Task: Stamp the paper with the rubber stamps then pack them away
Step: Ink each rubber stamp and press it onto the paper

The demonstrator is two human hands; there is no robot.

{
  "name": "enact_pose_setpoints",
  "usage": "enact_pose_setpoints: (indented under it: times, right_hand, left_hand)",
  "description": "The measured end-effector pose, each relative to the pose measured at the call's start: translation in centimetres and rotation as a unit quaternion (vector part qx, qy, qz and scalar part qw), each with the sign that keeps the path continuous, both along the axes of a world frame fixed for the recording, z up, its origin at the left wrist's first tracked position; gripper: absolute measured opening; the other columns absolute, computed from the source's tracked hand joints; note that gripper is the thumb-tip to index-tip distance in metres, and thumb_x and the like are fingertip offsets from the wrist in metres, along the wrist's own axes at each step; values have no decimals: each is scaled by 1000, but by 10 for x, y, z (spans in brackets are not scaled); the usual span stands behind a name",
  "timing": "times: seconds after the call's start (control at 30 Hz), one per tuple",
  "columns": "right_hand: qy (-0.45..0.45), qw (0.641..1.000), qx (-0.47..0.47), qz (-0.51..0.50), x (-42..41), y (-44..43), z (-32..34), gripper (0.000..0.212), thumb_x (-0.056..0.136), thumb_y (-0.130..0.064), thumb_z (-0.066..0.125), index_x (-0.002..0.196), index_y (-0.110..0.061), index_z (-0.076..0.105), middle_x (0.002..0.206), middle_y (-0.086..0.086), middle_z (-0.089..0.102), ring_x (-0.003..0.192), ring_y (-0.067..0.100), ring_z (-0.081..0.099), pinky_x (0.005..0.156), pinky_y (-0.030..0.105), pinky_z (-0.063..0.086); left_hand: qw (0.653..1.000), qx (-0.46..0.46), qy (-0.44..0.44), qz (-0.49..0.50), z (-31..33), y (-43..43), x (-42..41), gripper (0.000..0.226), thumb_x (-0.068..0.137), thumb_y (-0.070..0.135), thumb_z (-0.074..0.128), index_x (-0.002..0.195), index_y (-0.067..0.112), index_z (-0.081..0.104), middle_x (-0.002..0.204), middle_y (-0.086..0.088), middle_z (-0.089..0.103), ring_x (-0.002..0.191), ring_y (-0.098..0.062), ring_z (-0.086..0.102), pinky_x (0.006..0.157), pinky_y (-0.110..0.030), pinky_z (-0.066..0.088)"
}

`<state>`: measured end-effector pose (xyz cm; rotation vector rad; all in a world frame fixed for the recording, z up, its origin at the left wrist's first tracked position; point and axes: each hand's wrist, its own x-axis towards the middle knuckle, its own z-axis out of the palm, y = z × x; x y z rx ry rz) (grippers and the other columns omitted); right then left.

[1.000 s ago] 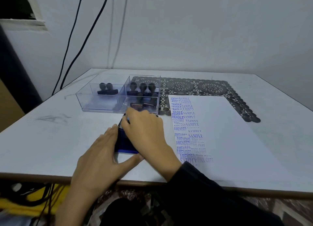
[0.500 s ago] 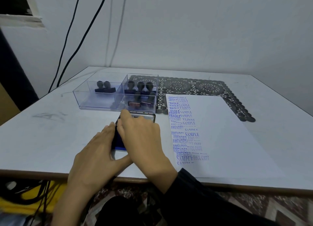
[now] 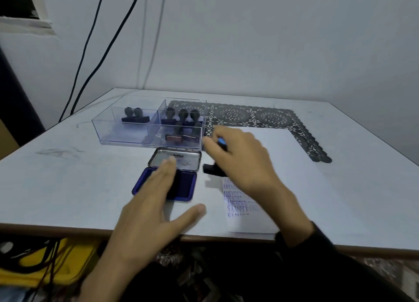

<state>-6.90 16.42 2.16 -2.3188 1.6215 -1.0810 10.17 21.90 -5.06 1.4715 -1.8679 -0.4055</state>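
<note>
A white table (image 3: pixel 68 188) fills the view, its near edge just below your wrists. Your left hand (image 3: pixel 156 202) is flat and wide, fingers straight and thumb spread out to the side. It lies over the open ink pad (image 3: pixel 184 186), covering the pad's left half; you cannot tell whether the palm touches the ink. The pad's metal lid (image 3: pixel 181 159) is folded back just past your left fingertips. Your right hand (image 3: pixel 240 159) is curled round a rubber stamp (image 3: pixel 210 169), whose black base pokes out below the fingers, just right of the ink pad. That hand hangs over the left edge of the paper (image 3: pixel 306 188), and blue printed words show below its wrist. Beyond both hands stands a clear divided box (image 3: pixel 118 131), with two stamps (image 3: pixel 135 115) in its far left compartment and several stamps (image 3: pixel 182 117) in its right compartments. A black lace mat (image 3: pixel 272 117) lies past your right hand, partly under the paper. Black cables (image 3: pixel 90 52) run down the pale wall behind
</note>
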Motion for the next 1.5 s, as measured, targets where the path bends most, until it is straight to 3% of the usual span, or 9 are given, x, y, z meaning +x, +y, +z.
enact_pose_setpoints:
  times: [0.23,0.33,0.43,0.6,0.9,1.07,1.2,1.33,1.5]
  right_hand:
    - [64,997,17,-38,-57,38,-16,37,92,-43,46,69,-17,35,57,4,46,60,25,45,55,35,34]
    - [66,995,40,-58,-65,45,-25,38,92,-44,45,67,-18,32,56,4,42,60,23,41,55,35,32]
    - [72,993,56,-73,-67,46,-28,38,92,-43,43,68,-16,31,59,6,43,63,25,43,56,36,32]
    - [93,991,49,-87,-62,43,-33,38,92,-42,42,67,-17,26,59,6,41,64,26,39,57,35,32]
    - [142,983,9,-118,-58,37,-56,29,77,-30,50,65,-19,26,43,0,23,45,31,25,43,22,9]
    - [173,978,13,-117,-62,46,-58,30,79,-38,45,68,-22,22,41,0,19,40,25,23,43,22,7]
    - [174,978,-16,-113,-62,45,-57,33,84,-39,45,69,-21,23,43,1,26,45,29,30,43,25,11]
    - [54,997,39,-37,-71,32,-43,37,88,-43,49,66,-18,34,54,2,42,58,24,43,54,34,33]
    - [-121,992,-8,-44,-87,19,-15,32,79,-38,51,64,-11,41,51,4,41,53,23,37,55,33,33]
  left_hand:
    - [990,-47,-90,-102,-3,5,-62,89,76,79,28,150,39,3,151,33,-5,132,21,-16,104,0,-8]
    - [984,-53,-139,-97,-11,4,-68,84,83,77,26,150,25,29,155,14,23,140,8,11,111,-7,2]
    - [980,-51,-166,-99,-14,3,-69,83,84,77,16,150,28,26,156,15,17,142,4,14,111,-15,-1]
    - [974,-14,-205,-90,-11,3,-69,76,91,71,24,138,19,50,145,4,45,133,-7,41,108,-32,26]
    - [979,-36,-174,-98,-11,4,-70,88,74,80,8,150,37,12,154,24,2,139,13,-5,105,-6,-13]
    - [977,-13,-194,-87,-10,4,-70,79,90,72,18,137,19,53,143,6,47,132,-3,41,109,-30,26]
    - [978,-6,-188,-94,-8,4,-71,79,89,72,19,138,19,51,145,6,44,134,-3,39,111,-21,21]
    - [980,-33,-174,-92,-10,4,-69,90,75,80,10,151,32,16,156,20,3,141,10,-2,110,-10,-9]
    - [976,-38,-192,-94,-11,3,-67,90,72,82,3,151,37,2,155,24,-10,139,11,-12,104,-7,-18]
